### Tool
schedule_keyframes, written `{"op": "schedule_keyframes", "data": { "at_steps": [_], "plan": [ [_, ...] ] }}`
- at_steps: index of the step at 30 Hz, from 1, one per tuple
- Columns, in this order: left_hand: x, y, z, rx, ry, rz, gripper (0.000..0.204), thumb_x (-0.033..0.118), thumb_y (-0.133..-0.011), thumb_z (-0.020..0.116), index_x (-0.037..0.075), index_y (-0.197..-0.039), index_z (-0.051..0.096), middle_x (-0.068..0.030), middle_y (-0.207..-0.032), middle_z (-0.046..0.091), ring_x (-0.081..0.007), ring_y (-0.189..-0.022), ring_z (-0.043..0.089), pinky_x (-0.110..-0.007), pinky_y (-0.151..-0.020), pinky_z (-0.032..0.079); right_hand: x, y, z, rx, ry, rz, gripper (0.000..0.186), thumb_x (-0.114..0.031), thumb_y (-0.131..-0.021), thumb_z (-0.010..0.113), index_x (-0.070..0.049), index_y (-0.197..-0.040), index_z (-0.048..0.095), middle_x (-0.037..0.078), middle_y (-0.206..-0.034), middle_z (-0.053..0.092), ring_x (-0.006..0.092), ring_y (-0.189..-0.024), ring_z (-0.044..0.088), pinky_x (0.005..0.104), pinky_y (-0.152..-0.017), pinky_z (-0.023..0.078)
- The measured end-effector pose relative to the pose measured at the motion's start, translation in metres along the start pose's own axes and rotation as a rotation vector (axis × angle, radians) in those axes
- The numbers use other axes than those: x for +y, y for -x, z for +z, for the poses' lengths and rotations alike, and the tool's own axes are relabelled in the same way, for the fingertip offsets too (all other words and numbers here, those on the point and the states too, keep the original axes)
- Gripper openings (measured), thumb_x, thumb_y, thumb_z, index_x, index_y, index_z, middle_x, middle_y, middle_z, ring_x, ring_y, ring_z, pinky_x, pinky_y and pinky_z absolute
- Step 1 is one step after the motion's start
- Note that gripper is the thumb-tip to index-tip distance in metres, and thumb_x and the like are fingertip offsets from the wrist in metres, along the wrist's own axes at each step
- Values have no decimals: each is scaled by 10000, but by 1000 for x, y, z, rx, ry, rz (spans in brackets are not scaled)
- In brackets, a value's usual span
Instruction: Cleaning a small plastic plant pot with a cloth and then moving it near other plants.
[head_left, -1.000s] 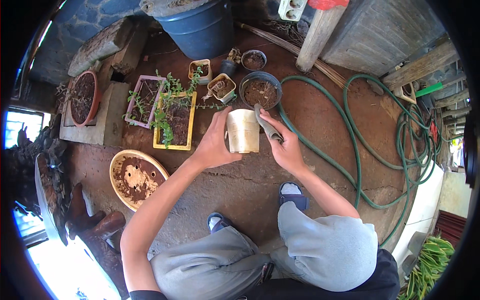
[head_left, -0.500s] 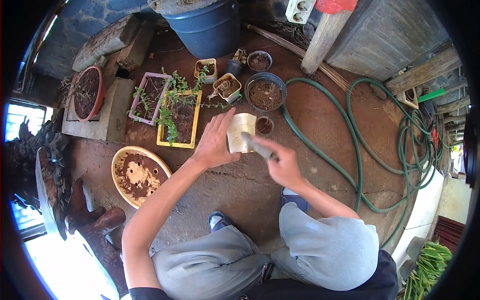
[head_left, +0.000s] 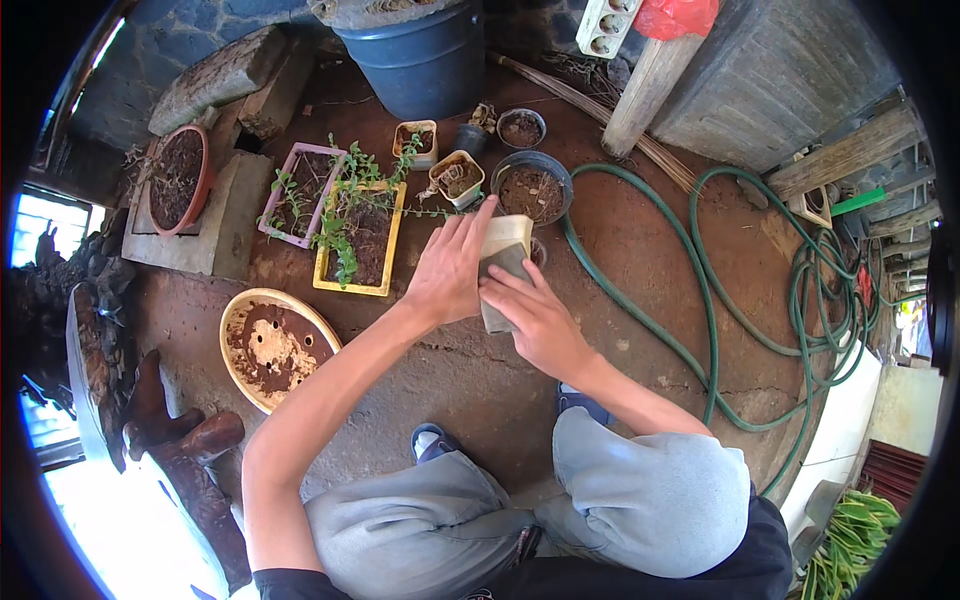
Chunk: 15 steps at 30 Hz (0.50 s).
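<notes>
My left hand (head_left: 447, 268) grips a cream plastic pot (head_left: 510, 226) at the middle of the view, fingers along its far left side. My right hand (head_left: 530, 325) holds a grey cloth (head_left: 498, 263) pressed against the pot's near face. Just beyond are a dark round pot of soil (head_left: 530, 192), a small cream pot with dry roots (head_left: 460, 178) and a smaller pot (head_left: 538, 254), partly hidden. To the left stand yellow (head_left: 370, 270) and pink (head_left: 297, 190) planters with leafy plants, and an empty oval cream planter (head_left: 245, 305).
A green hose (head_left: 650, 310) coils over the floor at right. A blue barrel (head_left: 410, 60), wooden post (head_left: 650, 95) and dry fronds (head_left: 545, 75) stand or lie behind. Concrete blocks (head_left: 215, 235) support a terracotta pot (head_left: 178, 182) at left; dark driftwood (head_left: 160, 430) lies below them.
The cloth has moved from the pot's right side across its near face, with my right hand shifting left. My left hand and the pot have shifted slightly right and turned.
</notes>
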<state>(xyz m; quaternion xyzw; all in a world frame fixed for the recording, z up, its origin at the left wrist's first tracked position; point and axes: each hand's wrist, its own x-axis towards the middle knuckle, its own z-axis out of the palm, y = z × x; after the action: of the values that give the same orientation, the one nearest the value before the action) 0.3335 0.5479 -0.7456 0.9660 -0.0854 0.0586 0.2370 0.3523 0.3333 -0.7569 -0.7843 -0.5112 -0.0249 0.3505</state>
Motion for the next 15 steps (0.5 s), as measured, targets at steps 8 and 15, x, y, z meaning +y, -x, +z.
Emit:
{"op": "schedule_keyframes", "data": {
  "at_steps": [8,15],
  "plan": [
    [-7,21,8,-6,247,-80,1187,238,-587,942,8,-1593,355,-216,-1510,512,-427,-1428,495,-502,-1223,424,21,-5,-33,269,-712,540,349,28,-1031,606,-32,-1365,688,135,-1353,747,265,-1277,700,449,-1176,500],
    [-18,21,13,1,167,-76,1235,270,-598,975,-16,-1582,287,-266,-1511,491,-452,-1420,505,-531,-1198,441,46,-11,-33,342,-456,367,503,99,-952,642,-66,-1426,666,106,-1477,691,271,-1435,605,463,-1232,456]
  ]
}}
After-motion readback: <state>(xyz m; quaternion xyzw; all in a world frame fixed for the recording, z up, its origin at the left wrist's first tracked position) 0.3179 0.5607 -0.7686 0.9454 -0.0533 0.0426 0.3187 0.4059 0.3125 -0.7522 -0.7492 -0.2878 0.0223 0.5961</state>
